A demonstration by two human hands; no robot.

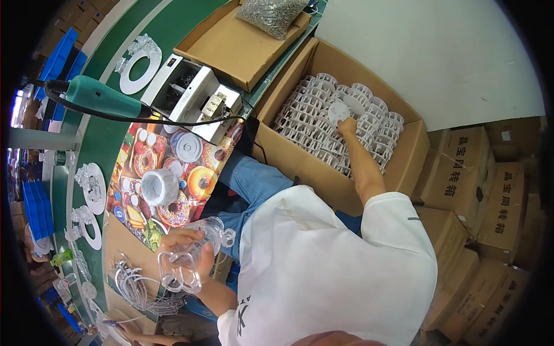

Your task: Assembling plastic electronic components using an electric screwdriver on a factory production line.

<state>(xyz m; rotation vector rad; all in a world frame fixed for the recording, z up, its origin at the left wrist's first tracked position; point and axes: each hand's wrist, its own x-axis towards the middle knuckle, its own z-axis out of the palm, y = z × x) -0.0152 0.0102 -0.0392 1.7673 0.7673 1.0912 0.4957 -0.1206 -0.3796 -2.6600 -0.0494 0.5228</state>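
- Left hand, eight o'clock: fingers curled around a clear plastic part.
- Right hand, two o'clock: fingers nearly closed, apparently pinching a white disc.
- Progress: part and disc well apart, unjoined; many white pieces fill the box.

Parts lie in the carton right of the bench, a tub on its mat.
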